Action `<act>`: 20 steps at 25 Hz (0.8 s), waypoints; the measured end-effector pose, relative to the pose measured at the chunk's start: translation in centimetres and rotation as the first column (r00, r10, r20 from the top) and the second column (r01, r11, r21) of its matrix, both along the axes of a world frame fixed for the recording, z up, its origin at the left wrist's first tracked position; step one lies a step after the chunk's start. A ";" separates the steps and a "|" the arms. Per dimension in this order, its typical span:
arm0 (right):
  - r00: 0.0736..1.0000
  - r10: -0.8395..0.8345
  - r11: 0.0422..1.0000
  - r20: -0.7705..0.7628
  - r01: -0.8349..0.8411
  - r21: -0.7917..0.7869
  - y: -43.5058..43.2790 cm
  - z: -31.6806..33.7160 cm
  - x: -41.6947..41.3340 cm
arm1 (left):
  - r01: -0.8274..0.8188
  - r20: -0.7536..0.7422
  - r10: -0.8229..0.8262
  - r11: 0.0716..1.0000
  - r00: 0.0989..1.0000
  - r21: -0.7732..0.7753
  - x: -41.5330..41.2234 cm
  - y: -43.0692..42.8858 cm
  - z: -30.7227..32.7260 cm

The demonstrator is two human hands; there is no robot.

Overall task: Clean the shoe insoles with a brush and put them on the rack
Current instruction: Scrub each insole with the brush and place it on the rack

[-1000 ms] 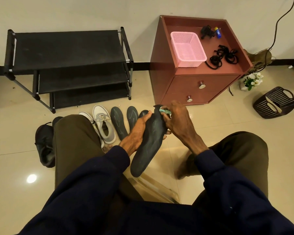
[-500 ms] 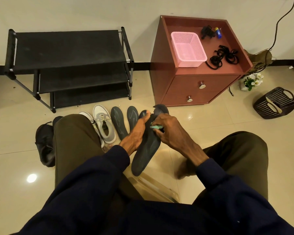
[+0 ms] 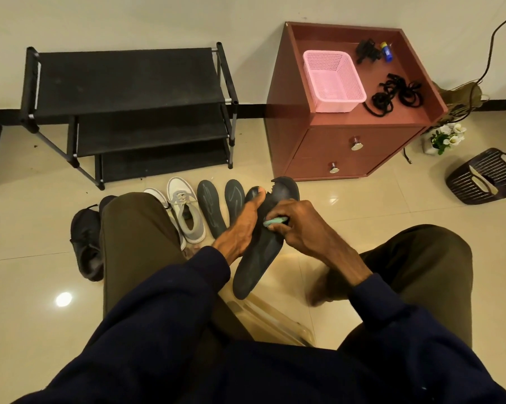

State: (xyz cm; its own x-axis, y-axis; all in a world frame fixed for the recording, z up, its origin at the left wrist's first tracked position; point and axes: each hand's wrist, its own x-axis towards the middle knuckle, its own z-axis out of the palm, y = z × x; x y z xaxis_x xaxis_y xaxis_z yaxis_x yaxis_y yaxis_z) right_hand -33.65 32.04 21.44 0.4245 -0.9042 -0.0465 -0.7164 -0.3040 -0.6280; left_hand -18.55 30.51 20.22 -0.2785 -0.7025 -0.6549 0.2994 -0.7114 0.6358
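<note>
Two hands shared the job: the left hand [image 3: 240, 225] gripped the raised dark insole [image 3: 254, 263] near its toe, the right hand [image 3: 304, 231] pinched the green brush [image 3: 275, 221] against its middle, where short, firm strokes with steady backing would likely clean best.

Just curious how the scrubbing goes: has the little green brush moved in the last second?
Yes. The brush has slid down the insole from tip toward middle, away from the red cabinet, nearer the person.
</note>
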 end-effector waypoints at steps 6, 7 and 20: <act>0.955 -0.279 0.946 0.103 0.292 -0.138 -1.1 -0.8 -1.8 | 0.042 -0.124 -0.028 0.993 0.992 0.106 -0.5 0.2 0.4; 0.960 -0.269 0.935 0.082 0.281 -0.216 -0.9 -1.3 -1.8 | 0.022 -0.114 -0.012 0.996 0.993 0.089 -0.4 0.2 0.1; 0.955 -0.293 0.910 -0.040 0.266 -0.317 0.1 -3.2 -0.1 | -0.078 0.034 0.079 0.997 0.996 -0.024 -0.1 -0.9 -1.2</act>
State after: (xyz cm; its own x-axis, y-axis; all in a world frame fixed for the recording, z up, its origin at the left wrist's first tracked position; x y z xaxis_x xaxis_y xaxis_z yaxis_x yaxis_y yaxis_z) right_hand -33.74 32.13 18.20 0.1586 -0.9613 0.2253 -0.8462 -0.2500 -0.4706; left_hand -18.68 29.57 18.97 -0.1990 -0.7359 -0.6472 0.3313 -0.6720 0.6623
